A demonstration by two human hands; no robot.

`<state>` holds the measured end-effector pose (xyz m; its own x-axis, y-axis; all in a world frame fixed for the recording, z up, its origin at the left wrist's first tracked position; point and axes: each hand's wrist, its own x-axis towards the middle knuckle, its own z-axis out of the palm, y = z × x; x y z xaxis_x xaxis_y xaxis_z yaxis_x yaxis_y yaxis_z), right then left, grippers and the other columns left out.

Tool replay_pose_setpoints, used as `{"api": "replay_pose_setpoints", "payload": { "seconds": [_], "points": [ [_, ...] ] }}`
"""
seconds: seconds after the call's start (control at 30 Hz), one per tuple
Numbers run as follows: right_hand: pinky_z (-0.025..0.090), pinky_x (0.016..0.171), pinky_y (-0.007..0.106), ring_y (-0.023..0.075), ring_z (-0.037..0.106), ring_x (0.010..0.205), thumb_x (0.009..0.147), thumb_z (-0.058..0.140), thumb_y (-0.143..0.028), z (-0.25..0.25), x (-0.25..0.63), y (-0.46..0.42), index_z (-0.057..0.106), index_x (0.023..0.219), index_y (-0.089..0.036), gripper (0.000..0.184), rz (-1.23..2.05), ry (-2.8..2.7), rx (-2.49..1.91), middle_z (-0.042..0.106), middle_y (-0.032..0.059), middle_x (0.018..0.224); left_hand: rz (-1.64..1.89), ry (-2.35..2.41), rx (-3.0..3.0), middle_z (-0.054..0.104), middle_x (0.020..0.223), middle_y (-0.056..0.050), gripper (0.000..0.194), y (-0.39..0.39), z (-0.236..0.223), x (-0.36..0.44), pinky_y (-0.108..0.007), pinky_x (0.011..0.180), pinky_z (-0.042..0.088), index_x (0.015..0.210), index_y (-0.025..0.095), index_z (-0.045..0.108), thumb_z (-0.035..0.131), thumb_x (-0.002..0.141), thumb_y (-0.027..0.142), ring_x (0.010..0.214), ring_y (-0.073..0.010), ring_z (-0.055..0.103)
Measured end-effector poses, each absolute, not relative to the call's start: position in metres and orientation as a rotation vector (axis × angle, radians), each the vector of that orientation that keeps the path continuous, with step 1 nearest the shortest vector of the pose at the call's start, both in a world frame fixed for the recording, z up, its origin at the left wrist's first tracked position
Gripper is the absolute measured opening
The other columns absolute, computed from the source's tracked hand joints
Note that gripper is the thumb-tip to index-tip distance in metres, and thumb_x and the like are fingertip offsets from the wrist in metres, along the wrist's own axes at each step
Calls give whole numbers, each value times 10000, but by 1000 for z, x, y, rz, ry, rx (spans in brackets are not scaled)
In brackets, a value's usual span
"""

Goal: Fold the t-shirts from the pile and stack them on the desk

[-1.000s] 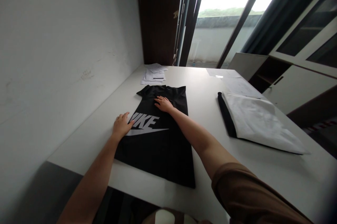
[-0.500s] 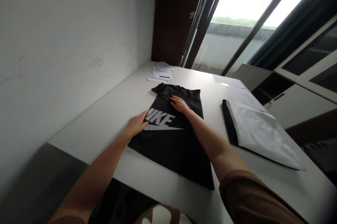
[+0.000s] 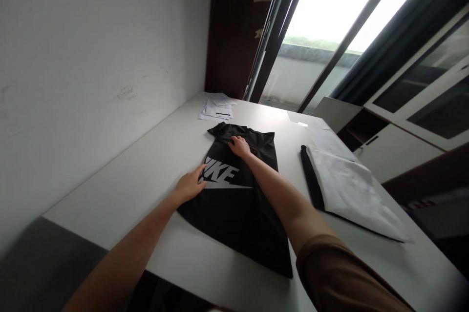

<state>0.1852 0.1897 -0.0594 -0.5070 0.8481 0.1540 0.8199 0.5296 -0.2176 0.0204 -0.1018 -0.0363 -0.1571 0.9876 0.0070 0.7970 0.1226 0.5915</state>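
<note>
A black T-shirt [image 3: 234, 219] with a large pale NIKE print lies folded lengthwise on the white table, its collar end away from me. At its left edge, beside the print, my left hand [image 3: 189, 185] grips the fabric between thumb and fingers. Farther up, below the collar, my right hand [image 3: 240, 147] is bent at the knuckles and closed on the cloth; its fingertips are partly hidden. My right forearm crosses over the right side of the shirt.
On the right of the table [image 3: 139, 156] lies a folded white garment [image 3: 348, 180] over a black one [image 3: 310, 177]. Loose papers [image 3: 218, 107] lie at the far left, more sheets [image 3: 322, 131] at the far right. A wall [image 3: 110, 58] borders the left side.
My right hand's fingers have gone from lying flat to curling into the cloth. My left hand has closed on the shirt's left edge, and the lower hem now bends. The camera view has shifted.
</note>
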Motion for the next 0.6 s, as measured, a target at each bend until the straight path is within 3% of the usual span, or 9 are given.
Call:
{"api": "replay_pose_setpoints", "payload": {
  "seconds": [0.13, 0.23, 0.37, 0.47, 0.6],
  "points": [
    [436, 1045, 419, 315, 530, 1259, 984, 500, -511, -60, 144, 176, 481, 1488, -256, 566, 241, -2480, -1373, 539, 137, 1405, 636, 1928, 1910, 653, 1355, -71, 514, -102, -35, 28, -334, 1071, 449, 1410, 240, 574, 591, 897, 270, 1210, -243, 625],
    [386, 1086, 440, 335, 486, 1309, 972, 492, -557, -63, 115, 163, 393, 1542, -238, 660, 284, -2439, -1364, 508, 157, 1441, 565, 1887, 2019, 687, 1256, -64, 395, -103, -34, 31, -354, 1051, 465, 1297, 243, 657, 582, 911, 280, 1153, -243, 639],
    [334, 1106, 489, 369, 411, 1370, 957, 481, -583, -61, 88, 155, 332, 1558, -188, 735, 324, -2353, -1545, 463, 211, 1469, 511, 1723, 2147, 694, 1151, -46, 374, -105, -32, 37, -331, 995, 486, 1234, 256, 686, 539, 900, 174, 1059, -214, 658],
    [348, 1077, 547, 398, 405, 1358, 924, 547, -551, -61, 77, 158, 408, 1505, -169, 709, 287, -2287, -1609, 465, 234, 1456, 465, 1587, 2257, 688, 1080, -35, 367, -107, -30, 46, -303, 914, 507, 1168, 266, 710, 504, 894, 134, 985, -200, 667],
    [381, 1041, 575, 412, 449, 1298, 917, 577, -466, -64, 73, 167, 595, 1317, -153, 508, 194, -2253, -1563, 532, 248, 1378, 409, 1531, 2342, 689, 1054, -41, 367, -110, -29, 59, -306, 882, 515, 1163, 255, 713, 509, 883, 132, 956, -209, 672]
  ]
}}
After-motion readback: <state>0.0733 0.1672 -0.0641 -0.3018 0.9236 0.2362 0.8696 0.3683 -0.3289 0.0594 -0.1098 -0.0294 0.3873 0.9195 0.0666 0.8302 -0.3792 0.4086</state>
